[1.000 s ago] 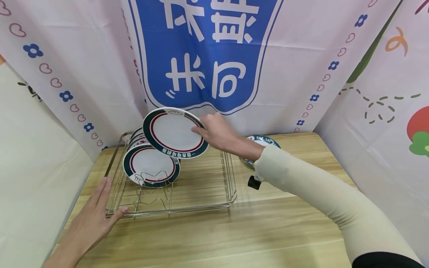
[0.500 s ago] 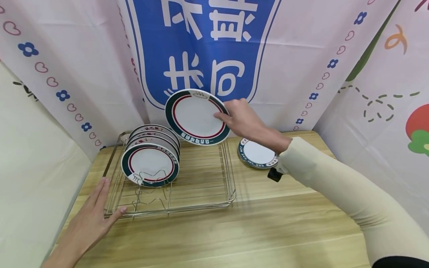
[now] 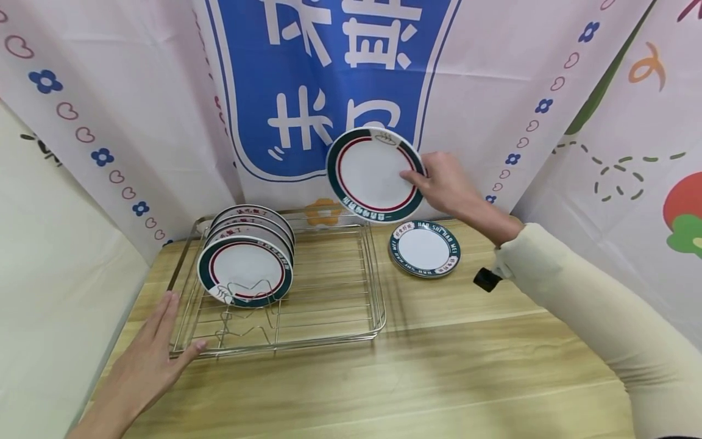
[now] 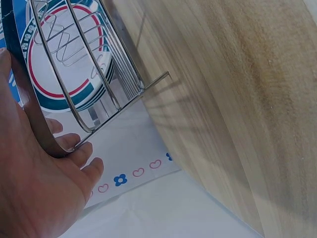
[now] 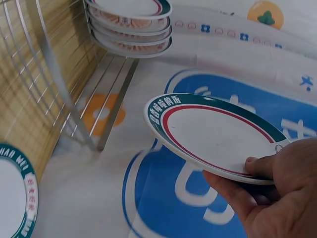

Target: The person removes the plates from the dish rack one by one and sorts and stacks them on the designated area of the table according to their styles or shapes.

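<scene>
My right hand (image 3: 446, 183) pinches a plate (image 3: 378, 174) by its right rim, thumb on the white face and fingers beneath. The plate, with its dark green rim and red ring, is raised and tilted above the back right of the wire dish rack (image 3: 329, 335). At the rack's front left corner, my left hand (image 3: 145, 360) holds the frame, thumb along the front and fingers by the left side; the left wrist view shows the fingertips (image 4: 81, 153) around the corner. Several plates (image 3: 247, 271) stand in a row in the rack's left part.
To the right of the rack, a small stack of green-rimmed plates (image 3: 425, 249) lies flat on the wooden table (image 3: 439, 378). A printed cloth (image 3: 493, 79) hangs close behind the table. Wire dividers (image 3: 252, 332) stick up in the rack's front left.
My right hand has carried the plate up and right, away from the racked plates, uncovering the row and the flat stack. The left hand has stayed at the rack's corner.
</scene>
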{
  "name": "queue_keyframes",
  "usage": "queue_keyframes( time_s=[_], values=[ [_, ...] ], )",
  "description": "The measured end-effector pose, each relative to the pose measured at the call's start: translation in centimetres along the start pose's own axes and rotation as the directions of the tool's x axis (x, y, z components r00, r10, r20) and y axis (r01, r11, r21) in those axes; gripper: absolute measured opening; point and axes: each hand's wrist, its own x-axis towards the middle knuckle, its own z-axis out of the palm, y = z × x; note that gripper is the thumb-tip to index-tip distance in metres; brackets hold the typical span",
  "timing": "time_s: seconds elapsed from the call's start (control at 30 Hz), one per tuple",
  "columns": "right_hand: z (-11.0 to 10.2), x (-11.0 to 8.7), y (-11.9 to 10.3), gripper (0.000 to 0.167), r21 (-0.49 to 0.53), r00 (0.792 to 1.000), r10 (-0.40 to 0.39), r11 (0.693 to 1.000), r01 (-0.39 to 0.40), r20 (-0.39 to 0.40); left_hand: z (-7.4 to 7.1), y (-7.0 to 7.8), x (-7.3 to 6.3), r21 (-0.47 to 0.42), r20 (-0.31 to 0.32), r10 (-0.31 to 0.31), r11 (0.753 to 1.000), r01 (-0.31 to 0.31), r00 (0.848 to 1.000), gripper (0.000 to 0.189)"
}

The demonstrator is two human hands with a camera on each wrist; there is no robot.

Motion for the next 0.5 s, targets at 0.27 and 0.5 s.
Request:
queue_keyframes(
  time_s=[0.27,0.5],
  values=[
    [-2.5,-0.6,4.7,0.034,-0.015,0.989,0.143,0.989,-0.144,-0.037,-0.1,0.0,0.1,0.010,0.015,-0.004,1.000,0.003,1.000,0.103],
    [-3.9,-1.2,9.0,0.036,-0.079,0.974,0.202,0.974,-0.211,-0.107,-0.1,-0.1,0.1,0.005,0.016,-0.005,1.000,0.005,1.000,0.102]
  ],
)
